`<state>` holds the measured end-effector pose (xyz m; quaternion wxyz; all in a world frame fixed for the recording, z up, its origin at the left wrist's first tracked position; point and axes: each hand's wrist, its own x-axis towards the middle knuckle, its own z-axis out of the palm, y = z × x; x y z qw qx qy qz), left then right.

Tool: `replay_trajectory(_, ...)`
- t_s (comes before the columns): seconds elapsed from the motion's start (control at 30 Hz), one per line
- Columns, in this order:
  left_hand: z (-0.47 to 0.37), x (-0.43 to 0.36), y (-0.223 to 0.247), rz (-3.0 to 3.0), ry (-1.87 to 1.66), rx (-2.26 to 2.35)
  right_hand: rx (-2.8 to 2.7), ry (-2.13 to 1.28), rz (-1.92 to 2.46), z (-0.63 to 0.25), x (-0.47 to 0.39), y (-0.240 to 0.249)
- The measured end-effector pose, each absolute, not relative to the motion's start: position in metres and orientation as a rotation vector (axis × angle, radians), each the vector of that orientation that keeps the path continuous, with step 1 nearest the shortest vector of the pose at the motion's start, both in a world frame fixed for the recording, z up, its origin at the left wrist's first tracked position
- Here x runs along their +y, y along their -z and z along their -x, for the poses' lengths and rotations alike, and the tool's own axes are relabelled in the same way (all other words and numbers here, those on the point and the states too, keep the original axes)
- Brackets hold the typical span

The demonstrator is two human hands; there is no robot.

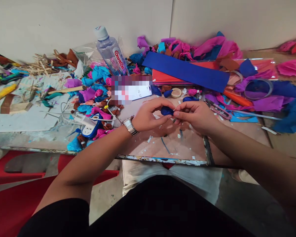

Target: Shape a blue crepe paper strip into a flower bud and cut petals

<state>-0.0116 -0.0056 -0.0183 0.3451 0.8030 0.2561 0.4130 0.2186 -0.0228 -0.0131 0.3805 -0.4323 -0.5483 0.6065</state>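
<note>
Between my two hands is a small dark blue bundle (166, 111), which looks like crepe paper or cloth. My left hand (150, 113), with a metal watch (130, 125) at the wrist, curls its thumb and fingers around the bundle. From the other side my right hand (193, 115) pinches at the bundle's end, fingertips nearly touching those of the left. Whatever fine piece sits in the right fingertips is too small to make out. Just beyond the hands lie a roll of pale tape (176, 92) and a lit phone (141, 92).
A water bottle (111, 52) stands tilted among coloured paper bundles. A blue sheet (187, 70) lies across red packs. To the right are a utility knife (218, 110), an orange tool (238, 98) and a clear tape roll (255, 89). A blue-and-white power strip (91, 126) sits at left.
</note>
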Motion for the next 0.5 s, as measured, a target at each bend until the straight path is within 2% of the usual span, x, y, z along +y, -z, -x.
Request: replay_trajectory(0.5, 0.0103, -0.0044, 0.0187, -1.942, -1.042, 0.695, -1.307, -1.628, 1.117, -0.2186, -0.0201, 0.0153)
